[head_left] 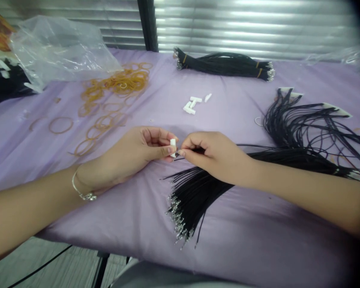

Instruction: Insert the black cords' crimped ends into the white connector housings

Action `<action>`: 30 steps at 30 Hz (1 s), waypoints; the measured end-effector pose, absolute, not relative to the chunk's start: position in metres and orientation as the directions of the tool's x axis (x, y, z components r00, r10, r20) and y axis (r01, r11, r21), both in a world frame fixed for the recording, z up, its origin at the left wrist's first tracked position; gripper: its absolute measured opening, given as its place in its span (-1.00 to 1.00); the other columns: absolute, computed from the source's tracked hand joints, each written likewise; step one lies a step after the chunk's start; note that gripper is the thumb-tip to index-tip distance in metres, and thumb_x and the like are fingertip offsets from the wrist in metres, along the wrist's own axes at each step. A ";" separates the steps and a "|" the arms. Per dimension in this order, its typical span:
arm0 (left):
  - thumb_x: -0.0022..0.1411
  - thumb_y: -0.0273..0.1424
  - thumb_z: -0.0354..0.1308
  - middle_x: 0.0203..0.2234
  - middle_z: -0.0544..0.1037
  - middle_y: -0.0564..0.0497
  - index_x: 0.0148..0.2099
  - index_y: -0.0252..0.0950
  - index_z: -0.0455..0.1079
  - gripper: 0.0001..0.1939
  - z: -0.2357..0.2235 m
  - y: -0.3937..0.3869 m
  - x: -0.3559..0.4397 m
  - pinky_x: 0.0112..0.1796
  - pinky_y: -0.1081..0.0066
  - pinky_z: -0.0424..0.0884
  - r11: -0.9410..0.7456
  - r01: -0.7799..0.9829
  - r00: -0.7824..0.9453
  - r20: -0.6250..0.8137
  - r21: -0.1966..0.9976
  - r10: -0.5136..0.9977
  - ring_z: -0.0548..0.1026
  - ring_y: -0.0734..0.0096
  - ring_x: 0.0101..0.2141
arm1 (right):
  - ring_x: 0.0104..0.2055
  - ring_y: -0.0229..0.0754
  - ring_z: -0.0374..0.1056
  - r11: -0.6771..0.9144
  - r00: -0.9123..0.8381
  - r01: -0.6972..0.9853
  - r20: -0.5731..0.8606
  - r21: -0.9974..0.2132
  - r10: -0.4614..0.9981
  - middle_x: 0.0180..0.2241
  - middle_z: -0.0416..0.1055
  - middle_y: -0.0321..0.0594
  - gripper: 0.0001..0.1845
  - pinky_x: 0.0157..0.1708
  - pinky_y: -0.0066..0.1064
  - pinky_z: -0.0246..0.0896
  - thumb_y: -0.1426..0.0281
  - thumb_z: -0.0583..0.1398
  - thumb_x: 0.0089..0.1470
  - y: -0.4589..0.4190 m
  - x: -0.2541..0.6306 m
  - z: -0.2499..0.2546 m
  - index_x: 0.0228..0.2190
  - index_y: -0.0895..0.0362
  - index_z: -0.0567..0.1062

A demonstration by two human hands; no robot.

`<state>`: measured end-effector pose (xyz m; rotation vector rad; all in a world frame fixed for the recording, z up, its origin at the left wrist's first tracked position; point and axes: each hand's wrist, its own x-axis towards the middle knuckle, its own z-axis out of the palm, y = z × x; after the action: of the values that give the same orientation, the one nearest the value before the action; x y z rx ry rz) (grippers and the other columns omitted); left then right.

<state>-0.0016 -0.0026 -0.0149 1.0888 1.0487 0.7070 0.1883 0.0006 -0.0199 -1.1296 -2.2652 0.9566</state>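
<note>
Above the purple-covered bench (258, 232), we pinch a small white plug (173, 146) between thumb and fingers of our left hand (135, 150). Just right of it, our right hand (217, 158) has its fingers closed on a thin black wire (179, 159). A black wire bundle (195, 196) lies below; white plugs (192, 105) lie farther off.

Light gleams on blinds (258, 28) split by a dark post (148, 24), beyond a purple-covered table (123, 224) whose dark leg (101, 270) shows against the grey floor (63, 272).
</note>
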 end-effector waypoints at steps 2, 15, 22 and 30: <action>0.01 -0.52 0.28 -0.46 0.49 0.07 -0.34 -0.35 0.47 -0.90 -0.013 -0.004 0.000 -0.36 0.63 0.37 0.341 0.016 0.365 -0.323 0.940 0.873 0.44 0.61 -0.45 | -0.52 -0.46 0.17 0.434 -0.576 0.522 0.071 -0.735 0.814 -0.54 0.35 -0.38 -0.83 -0.50 -0.59 0.01 0.38 0.11 0.06 0.002 0.188 -0.020 -0.45 0.22 0.44; 0.08 -0.49 0.25 -0.34 0.46 0.00 -0.25 -0.35 0.42 -0.86 -0.012 -0.001 -0.009 -0.26 0.60 0.38 0.491 -0.121 0.388 -0.414 0.863 0.823 0.42 0.56 -0.33 | -0.28 -0.34 0.30 0.843 -0.704 0.440 0.464 -0.310 0.538 -0.33 0.39 -0.23 -0.83 -0.30 -0.52 0.22 0.41 0.03 0.18 0.004 0.195 -0.027 -0.30 0.19 0.39; 0.07 -0.47 0.26 -0.32 0.48 -0.02 -0.27 -0.33 0.45 -0.88 -0.013 0.002 -0.008 -0.23 0.56 0.41 0.533 -0.188 0.409 -0.428 0.825 0.806 0.45 0.50 -0.29 | -0.26 -0.28 0.29 0.897 -0.747 0.441 0.567 0.030 0.348 -0.29 0.40 -0.14 -0.86 -0.26 -0.44 0.26 0.51 0.05 0.13 0.004 0.199 -0.022 -0.28 0.25 0.40; 0.04 -0.52 0.27 -0.41 0.43 0.04 -0.30 -0.34 0.44 -0.88 -0.014 0.001 -0.008 -0.32 0.58 0.39 0.498 -0.234 0.425 -0.373 0.835 0.825 0.42 0.57 -0.38 | -0.48 -0.31 0.16 0.881 -0.731 0.471 0.577 0.039 0.365 -0.55 0.30 -0.25 -0.89 -0.47 -0.44 0.16 0.48 0.10 0.05 -0.002 0.192 -0.019 -0.48 0.23 0.40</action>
<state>-0.0078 0.0006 -0.0137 0.7860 0.8890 0.7551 0.1921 -0.0021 -0.0186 -0.6021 -2.4705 -0.2441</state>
